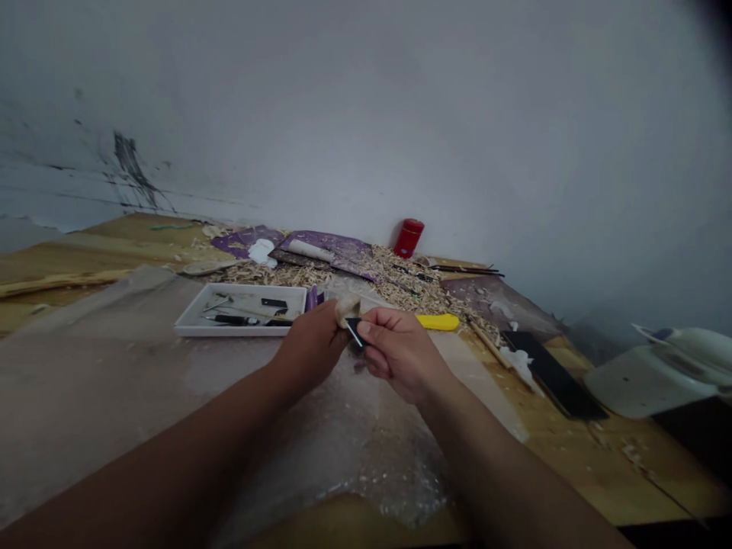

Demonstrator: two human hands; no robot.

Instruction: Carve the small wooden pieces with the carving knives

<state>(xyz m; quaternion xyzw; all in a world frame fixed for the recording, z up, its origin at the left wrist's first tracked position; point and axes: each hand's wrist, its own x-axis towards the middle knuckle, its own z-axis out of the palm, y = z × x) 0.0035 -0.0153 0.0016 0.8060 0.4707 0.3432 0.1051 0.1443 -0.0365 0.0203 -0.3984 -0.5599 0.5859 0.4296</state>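
My left hand [312, 345] grips a small piece of pale carved wood [345, 309], and its fingers hide part of the piece. My right hand [401, 354] is shut on a small carving knife [354, 331] with a dark handle, mostly hidden by the fingers. The knife's tip is right at the wood, and the two hands nearly touch. Behind my right hand lies a yellow-handled tool [438, 322]. Both forearms rest over a sheet of clear bubble wrap [354, 450].
A white tray [240, 324] holds several dark tools. Wood shavings [394, 278] are heaped on purple sheets [325, 245] along the wall. A red canister [409, 238] stands behind them. A black flat board [552, 374] lies to the right, near a pale appliance [663, 370] at the table's right side.
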